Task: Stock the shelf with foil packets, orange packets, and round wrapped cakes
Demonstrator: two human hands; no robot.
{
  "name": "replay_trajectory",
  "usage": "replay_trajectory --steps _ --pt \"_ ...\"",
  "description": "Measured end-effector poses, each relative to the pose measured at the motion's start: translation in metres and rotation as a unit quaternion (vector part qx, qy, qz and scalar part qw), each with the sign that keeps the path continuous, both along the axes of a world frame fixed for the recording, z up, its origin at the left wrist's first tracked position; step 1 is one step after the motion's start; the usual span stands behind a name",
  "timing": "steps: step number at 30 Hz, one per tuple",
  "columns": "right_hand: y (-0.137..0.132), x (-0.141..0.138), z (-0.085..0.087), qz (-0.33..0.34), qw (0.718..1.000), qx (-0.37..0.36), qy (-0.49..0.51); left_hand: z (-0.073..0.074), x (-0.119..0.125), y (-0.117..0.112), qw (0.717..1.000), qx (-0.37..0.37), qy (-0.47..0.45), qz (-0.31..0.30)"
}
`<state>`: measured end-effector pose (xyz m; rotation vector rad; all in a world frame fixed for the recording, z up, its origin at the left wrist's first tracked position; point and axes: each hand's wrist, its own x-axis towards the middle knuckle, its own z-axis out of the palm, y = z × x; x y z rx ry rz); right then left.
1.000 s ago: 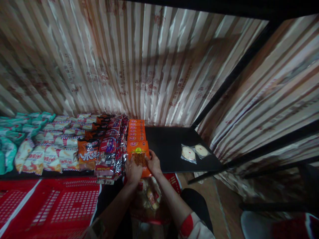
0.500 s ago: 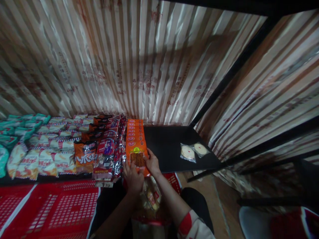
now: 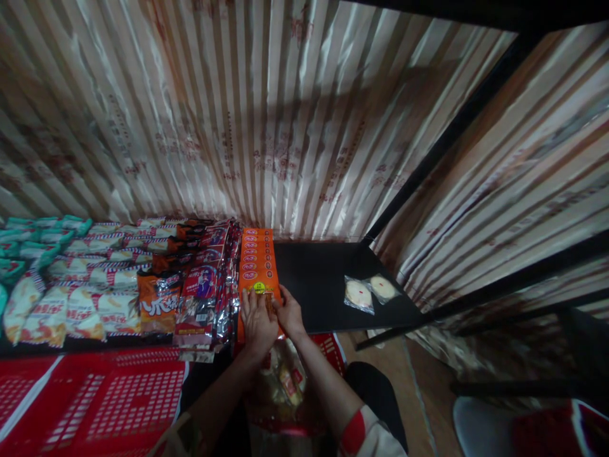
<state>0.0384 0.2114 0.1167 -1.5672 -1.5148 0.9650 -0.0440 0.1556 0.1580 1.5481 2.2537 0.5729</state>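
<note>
Striped foil sheeting backs the black shelf in front of you. Your left hand lies flat, fingers spread, on the front orange packet of a row running toward 12 o'clock. Your right hand touches that packet's right edge, fingers loosely curled; neither hand closes around it. Just beside the row at 9 o'clock stand foil snack bags. At 3 o'clock, well apart, two clear-wrapped round cakes lie on the shelf. Red crates sit at 7 o'clock.
</note>
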Motion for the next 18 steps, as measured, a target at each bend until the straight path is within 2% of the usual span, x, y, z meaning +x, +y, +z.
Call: replay_trajectory --steps 6,12,18 --pt "-0.001 -0.001 0.002 -0.003 1.0 -0.009 -0.022 0.001 -0.012 0.021 0.999 0.009 0.018 -0.042" --pt "0.003 0.0 -0.006 0.0 0.999 0.006 -0.035 -0.012 -0.027 0.039 0.997 -0.011 0.058 -0.056" --pt "0.004 0.001 -0.006 0.006 0.999 -0.005 -0.042 -0.022 -0.033 0.045 0.994 -0.008 0.082 -0.065"
